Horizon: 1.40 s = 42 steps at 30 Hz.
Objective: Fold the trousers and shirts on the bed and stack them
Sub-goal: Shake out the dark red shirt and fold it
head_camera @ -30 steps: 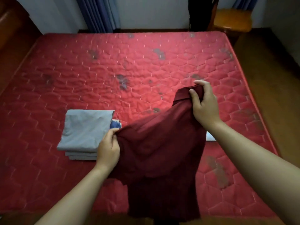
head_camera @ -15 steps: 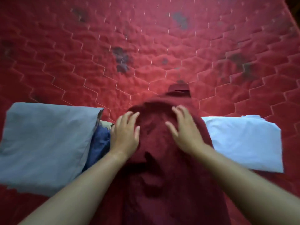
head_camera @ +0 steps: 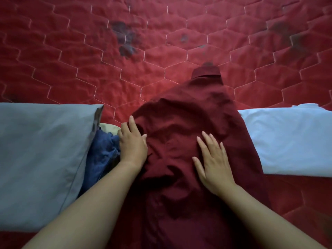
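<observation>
A dark maroon shirt (head_camera: 183, 119) lies wrinkled on the red quilted bed (head_camera: 89, 69), its collar pointing away from me. My left hand (head_camera: 132, 143) rests flat on the shirt's left edge, fingers spread. My right hand (head_camera: 212, 161) lies flat on the shirt's middle, fingers apart. Neither hand grips the cloth. A folded grey garment (head_camera: 43, 155) sits on the left, with blue fabric (head_camera: 103, 153) and a bit of beige cloth (head_camera: 109, 128) showing beside it. A folded white garment (head_camera: 291, 139) lies on the right, partly under the maroon shirt.
The red quilted cover with dark stains (head_camera: 125, 40) stretches away beyond the clothes. The near edge of the bed is hidden by my arms and the shirt.
One second ago both hands held the maroon shirt up in the air. It now lies on the bed, and my open hands have slid apart and toward me across it.
</observation>
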Each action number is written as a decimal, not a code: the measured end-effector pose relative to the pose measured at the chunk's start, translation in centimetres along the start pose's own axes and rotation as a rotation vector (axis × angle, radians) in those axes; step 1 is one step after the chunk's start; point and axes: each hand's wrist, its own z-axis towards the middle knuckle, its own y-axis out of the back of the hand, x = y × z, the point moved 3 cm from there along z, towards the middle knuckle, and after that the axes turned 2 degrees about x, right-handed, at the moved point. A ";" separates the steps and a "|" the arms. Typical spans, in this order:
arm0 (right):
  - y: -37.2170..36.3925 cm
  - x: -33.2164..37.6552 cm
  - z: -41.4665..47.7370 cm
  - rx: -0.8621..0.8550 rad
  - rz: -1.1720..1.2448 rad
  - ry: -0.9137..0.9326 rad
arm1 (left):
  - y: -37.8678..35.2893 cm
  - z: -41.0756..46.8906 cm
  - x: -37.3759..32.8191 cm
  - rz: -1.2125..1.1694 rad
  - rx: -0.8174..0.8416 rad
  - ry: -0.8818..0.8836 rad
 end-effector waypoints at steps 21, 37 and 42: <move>6.3 -2.4 -7.6 0.084 0.141 -0.042 | 6.3 -6.3 -5.9 -0.386 -0.149 -0.194; 11.0 -6.8 -5.8 -0.090 0.324 -0.135 | 0.4 -7.8 -12.4 -0.322 0.049 -0.359; 9.2 -5.2 5.8 -0.117 0.186 -0.094 | -1.6 -1.9 -11.5 -0.329 0.148 -0.138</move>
